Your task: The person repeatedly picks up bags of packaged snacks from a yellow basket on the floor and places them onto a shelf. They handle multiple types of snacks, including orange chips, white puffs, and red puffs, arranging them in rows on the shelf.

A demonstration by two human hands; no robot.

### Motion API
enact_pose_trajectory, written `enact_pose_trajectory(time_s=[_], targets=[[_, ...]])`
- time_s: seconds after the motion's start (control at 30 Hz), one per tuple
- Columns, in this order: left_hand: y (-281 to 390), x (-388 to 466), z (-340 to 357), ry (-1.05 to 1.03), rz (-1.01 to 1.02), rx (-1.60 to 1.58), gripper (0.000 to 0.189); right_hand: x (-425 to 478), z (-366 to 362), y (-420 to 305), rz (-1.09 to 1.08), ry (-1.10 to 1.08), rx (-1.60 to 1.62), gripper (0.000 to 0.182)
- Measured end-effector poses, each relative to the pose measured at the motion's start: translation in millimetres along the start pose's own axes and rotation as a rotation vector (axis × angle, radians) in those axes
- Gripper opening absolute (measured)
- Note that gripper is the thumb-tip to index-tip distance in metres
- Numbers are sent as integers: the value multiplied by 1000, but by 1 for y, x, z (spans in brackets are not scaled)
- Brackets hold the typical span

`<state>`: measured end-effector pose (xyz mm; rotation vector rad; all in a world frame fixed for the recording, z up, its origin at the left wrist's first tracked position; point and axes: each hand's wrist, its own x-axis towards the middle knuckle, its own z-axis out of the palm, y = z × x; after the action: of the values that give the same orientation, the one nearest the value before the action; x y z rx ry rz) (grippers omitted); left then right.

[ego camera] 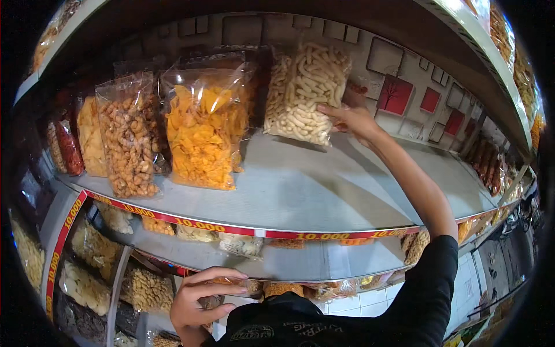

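My right hand (353,121) reaches over the grey shelf (295,186) and grips the right edge of a clear plastic bag of pale, finger-shaped puffed snacks (314,93). The thumb lies on the bag's front; the other fingers are partly hidden behind it. The bag is slightly tilted, with a shadow on the shelf under its lower edge. Beside it on the left, partly covered, is a similar bag of pale snacks (276,93). My left hand (206,297) is low in front of my body, below the shelf edge, fingers apart and holding nothing.
On the shelf's left stand a bag of orange chips (201,139), a bag of brown knobbly snacks (128,147) and a red-filled bag (70,147). A red price strip (173,219) lines the front edge. Lower shelves hold more bags (151,288). An upper shelf edge (481,56) curves overhead.
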<state>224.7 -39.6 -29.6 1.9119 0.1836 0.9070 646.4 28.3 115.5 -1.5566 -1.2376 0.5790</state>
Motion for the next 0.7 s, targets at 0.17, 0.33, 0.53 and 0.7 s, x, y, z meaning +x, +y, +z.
enact_pose_trajectory(time_s=[0.17,0.33,0.53,0.7], targets=[[-24,-17,-33,91,-56,-182,29,18,43,18,-96,-37,-25,87],[-41,-25,-61,-22,-84,-140,28,18,59,19,-93,1,-24,93],[-48,-19,-65,-67,-165,-221,27,19,60,18,-109,60,-67,92],[-65,-27,-69,-92,-152,-246,26,23,57,18,17,47,-114,105]])
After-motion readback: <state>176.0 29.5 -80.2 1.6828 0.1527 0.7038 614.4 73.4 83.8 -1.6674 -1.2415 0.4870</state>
